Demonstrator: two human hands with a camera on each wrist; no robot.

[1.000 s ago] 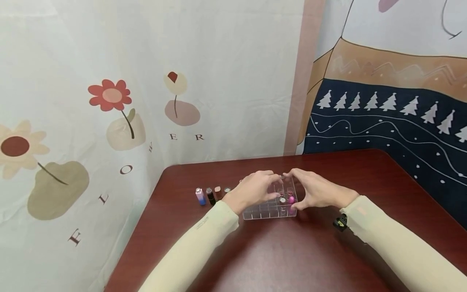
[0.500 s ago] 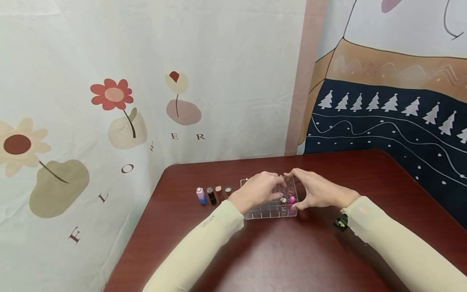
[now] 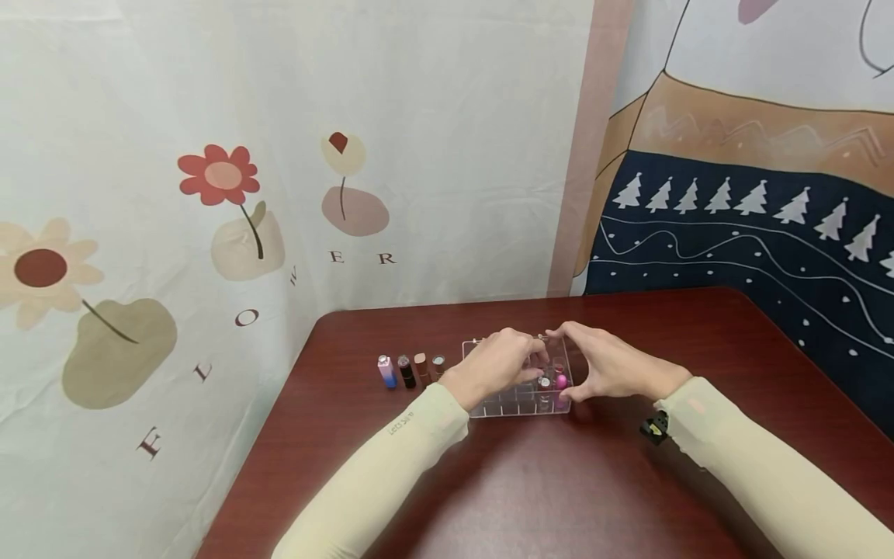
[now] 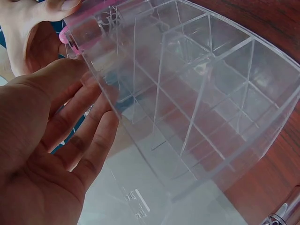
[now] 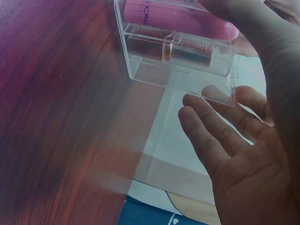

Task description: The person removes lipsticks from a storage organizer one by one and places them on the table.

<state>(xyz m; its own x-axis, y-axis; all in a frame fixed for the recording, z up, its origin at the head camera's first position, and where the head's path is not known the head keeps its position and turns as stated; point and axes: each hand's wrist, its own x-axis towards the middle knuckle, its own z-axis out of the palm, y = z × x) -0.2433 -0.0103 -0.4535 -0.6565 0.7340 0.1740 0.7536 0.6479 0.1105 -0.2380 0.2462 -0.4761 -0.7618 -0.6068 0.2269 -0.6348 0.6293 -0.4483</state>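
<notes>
A clear compartmented lipstick organizer (image 3: 514, 404) stands on the table. My right hand (image 3: 615, 363) grips its right end, thumb at the front corner and fingers round the back, seen also in the right wrist view. A pink lipstick (image 5: 183, 21) sits in the end column, beside a clear-cased lipstick (image 5: 190, 52); in the head view their tops, a pink one (image 3: 562, 381) and a silvery one (image 3: 545, 382), stand near the front. My left hand (image 3: 497, 362) bends over the back compartments, thumb and fingers curved apart. Whether something lies between its fingertips is hidden.
Left of the organizer stand a pink-and-blue lipstick (image 3: 387, 373), a black lipstick (image 3: 407, 373), a brown one (image 3: 421, 369) and one with a round grey top (image 3: 438, 364). The red-brown table (image 3: 545, 489) meets a printed curtain (image 3: 447, 194) behind.
My left hand has shifted slightly right over the organizer, its fingers bending further down. The right hand keeps its grip. The head view has turned slightly.
</notes>
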